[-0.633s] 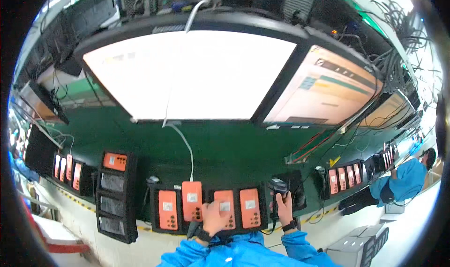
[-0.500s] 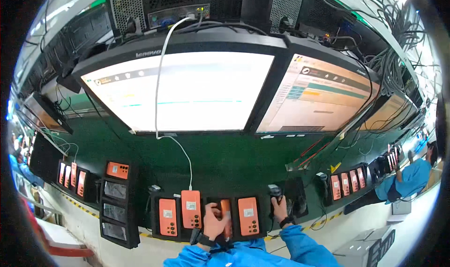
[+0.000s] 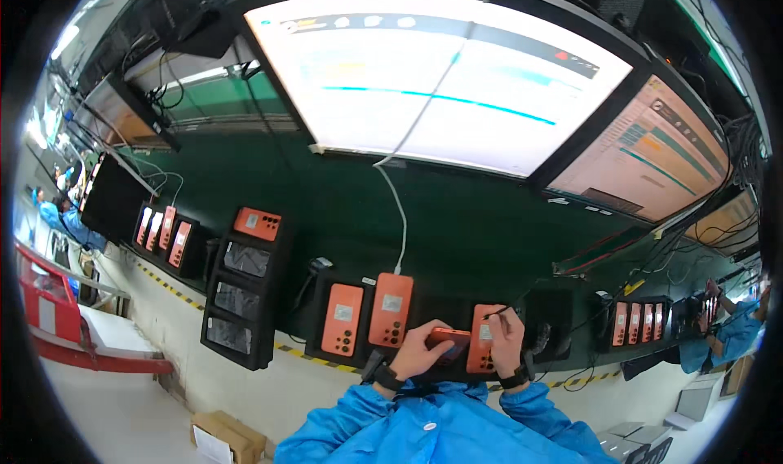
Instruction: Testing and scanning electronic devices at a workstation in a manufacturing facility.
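My left hand (image 3: pixel 418 350) is closed around an orange phone (image 3: pixel 449 335), tilted edge-on above the black tray. My right hand (image 3: pixel 507 338) is closed over another orange phone (image 3: pixel 481 351) lying in the tray. A thin black cable (image 3: pixel 517 298) runs from its pinched fingertips; its end is too small to make out. To the left, a phone with a white cable (image 3: pixel 400 219) plugged into its top (image 3: pixel 391 309) lies beside one more orange phone (image 3: pixel 342 320). Camera lenses and pale labels show on their backs.
Two monitors (image 3: pixel 440 72) stand behind the green mat (image 3: pixel 326 195). At left is a black tray (image 3: pixel 214 301) with one orange phone and several dark slots. More phones (image 3: pixel 636 323) stand at right, near a co-worker in blue (image 3: pixel 730 333). A cardboard box (image 3: pixel 228 437) sits below the bench.
My right hand has left the handheld scanner and moved to the right-hand phone. My left hand has lifted and tilted its phone. The view has swung left and down.
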Available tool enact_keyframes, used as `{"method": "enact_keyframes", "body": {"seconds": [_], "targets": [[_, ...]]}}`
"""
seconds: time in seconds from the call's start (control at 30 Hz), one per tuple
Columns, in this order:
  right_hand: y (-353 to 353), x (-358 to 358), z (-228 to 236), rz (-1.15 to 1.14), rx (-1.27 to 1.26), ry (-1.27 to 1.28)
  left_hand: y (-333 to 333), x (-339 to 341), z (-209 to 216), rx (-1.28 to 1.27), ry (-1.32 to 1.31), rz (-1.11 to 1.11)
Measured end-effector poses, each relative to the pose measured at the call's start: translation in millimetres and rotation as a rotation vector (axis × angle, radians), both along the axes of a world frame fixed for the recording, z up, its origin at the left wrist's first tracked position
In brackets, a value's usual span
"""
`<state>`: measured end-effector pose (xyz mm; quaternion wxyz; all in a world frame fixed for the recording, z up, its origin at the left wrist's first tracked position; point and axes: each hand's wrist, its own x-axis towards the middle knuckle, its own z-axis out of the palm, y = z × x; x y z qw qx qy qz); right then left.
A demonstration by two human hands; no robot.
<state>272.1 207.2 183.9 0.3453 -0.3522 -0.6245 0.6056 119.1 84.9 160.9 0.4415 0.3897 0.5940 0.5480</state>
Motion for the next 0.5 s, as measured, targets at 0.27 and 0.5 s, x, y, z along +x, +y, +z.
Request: {"method": "enact_keyframes", "body": {"seconds": [0.27,0.5], "targets": [[-30.6,-20.8,55.2,0.224,0.179,-0.507,-12.5,-2.6,-4.9,0.055,-0.073,-0.123],[-34.8,-20.4,67.6,0.298,0.423,-0.521,-12.2,4.0,1.2,0.152,-0.056,-0.081]]}}
